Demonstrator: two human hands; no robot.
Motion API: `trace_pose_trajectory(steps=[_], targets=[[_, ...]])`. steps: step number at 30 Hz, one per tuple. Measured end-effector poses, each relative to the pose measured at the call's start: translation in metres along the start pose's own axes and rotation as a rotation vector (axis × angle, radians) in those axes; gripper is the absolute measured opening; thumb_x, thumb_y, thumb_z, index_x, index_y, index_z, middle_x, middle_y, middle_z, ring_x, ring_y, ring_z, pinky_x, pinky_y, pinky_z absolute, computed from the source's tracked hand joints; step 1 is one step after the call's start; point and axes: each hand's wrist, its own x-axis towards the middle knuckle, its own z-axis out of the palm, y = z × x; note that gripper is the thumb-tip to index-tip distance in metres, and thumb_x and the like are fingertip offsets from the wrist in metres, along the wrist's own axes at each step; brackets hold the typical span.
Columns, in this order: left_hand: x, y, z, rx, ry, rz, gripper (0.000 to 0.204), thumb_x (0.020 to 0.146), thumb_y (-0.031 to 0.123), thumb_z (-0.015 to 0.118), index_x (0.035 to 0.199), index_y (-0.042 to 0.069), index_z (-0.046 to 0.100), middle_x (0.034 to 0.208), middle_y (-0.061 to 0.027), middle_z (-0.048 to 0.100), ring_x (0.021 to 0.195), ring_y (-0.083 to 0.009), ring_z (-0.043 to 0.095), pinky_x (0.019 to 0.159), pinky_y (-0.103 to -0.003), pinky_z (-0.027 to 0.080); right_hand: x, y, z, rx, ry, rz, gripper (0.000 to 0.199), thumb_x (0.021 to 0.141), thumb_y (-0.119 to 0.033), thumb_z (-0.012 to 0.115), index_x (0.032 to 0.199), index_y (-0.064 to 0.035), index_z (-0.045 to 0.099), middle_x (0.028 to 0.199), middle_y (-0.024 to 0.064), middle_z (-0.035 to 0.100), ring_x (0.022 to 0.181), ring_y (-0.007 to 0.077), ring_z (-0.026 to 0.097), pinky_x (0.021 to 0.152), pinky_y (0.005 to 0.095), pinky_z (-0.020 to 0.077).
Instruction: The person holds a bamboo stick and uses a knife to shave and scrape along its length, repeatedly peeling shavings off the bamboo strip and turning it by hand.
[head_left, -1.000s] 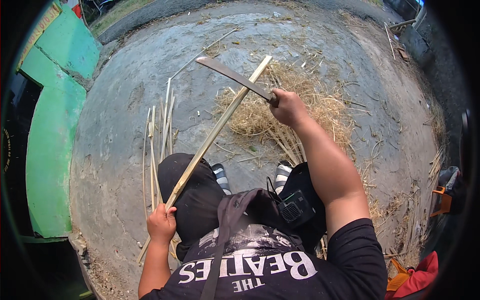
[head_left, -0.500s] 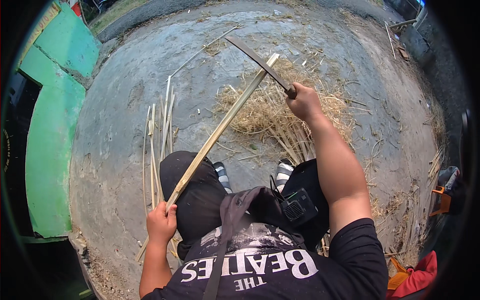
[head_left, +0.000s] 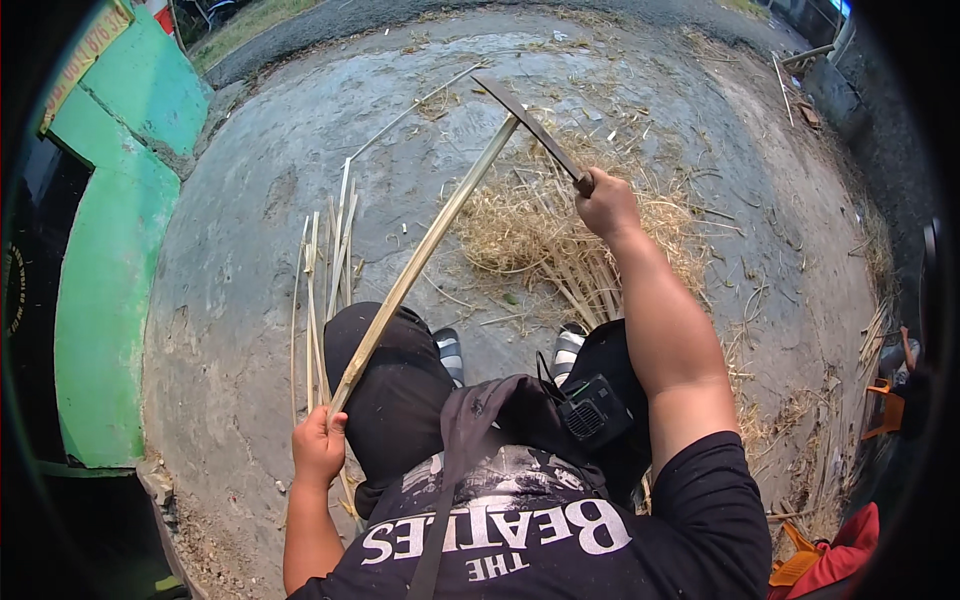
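In bright daylight we see a grey concrete floor (head_left: pixel 240 230), patchy and worn; along its left edge stands a green wall (head_left: pixel 105 330), beyond its far edge a dark road strip (head_left: pixel 300 47) and some grass (head_left: pixel 245 38), and by its right edge an orange chair (head_left: pixel 884 408)

Outdoor yd: concrete grnd (head_left: pixel 230 250); green wall (head_left: pixel 105 320); rd (head_left: pixel 275 48) nearby.

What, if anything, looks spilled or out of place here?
The tangled heap of pale shavings looks spilled: it sprawls loosely over the ground, with stray strands scattered to its right. The machete and the held slat show no obvious damage.
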Motion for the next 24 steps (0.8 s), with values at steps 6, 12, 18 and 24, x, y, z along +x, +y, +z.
trace_pose_trajectory(steps=[6,12,18,24], targets=[[0.005,0.040,-0.010,-0.023,-0.114,-0.093,0.045,0.100,0.043,0.064,0.084,0.001,0.061,0.064,-0.0186,0.059,0.059,-0.0398,0.060,0.055,-0.044,0.045,-0.022,-0.032,-0.012,-0.053,-0.017,-0.405,0.012,0.088,-0.023,0.069,0.087,-0.0118,0.064,0.081,0.0125,0.071,0.078,0.0359,0.070,0.069,0.0480,0.0561],[-0.005,0.031,0.013,0.043,-0.062,-0.012,0.041,0.100,0.040,0.064,0.085,0.002,0.063,0.067,-0.0209,0.061,0.063,-0.0444,0.061,0.056,-0.048,0.045,-0.051,-0.085,0.006,-0.150,-0.334,-0.857,0.012,0.082,-0.022,0.070,0.084,-0.0117,0.064,0.074,0.0112,0.069,0.073,0.0352,0.070,0.066,0.0476,0.0550],[0.000,0.036,0.016,0.041,-0.016,-0.019,0.041,0.100,0.041,0.064,0.087,0.002,0.063,0.069,-0.0211,0.063,0.065,-0.0441,0.063,0.057,-0.048,0.046,-0.017,-0.037,0.008,0.031,-0.271,-0.219,0.009,0.084,-0.020,0.069,0.090,-0.0134,0.069,0.084,0.0164,0.071,0.085,0.0377,0.071,0.076,0.0499,0.0562],[0.005,0.042,0.010,0.060,-0.098,-0.085,0.040,0.100,0.041,0.064,0.087,0.003,0.064,0.069,-0.0212,0.063,0.065,-0.0444,0.063,0.058,-0.048,0.047,-0.045,-0.072,0.012,-0.065,-0.410,-0.507,0.011,0.084,-0.019,0.069,0.092,-0.0109,0.069,0.085,0.0156,0.072,0.086,0.0371,0.071,0.075,0.0484,0.0567]])
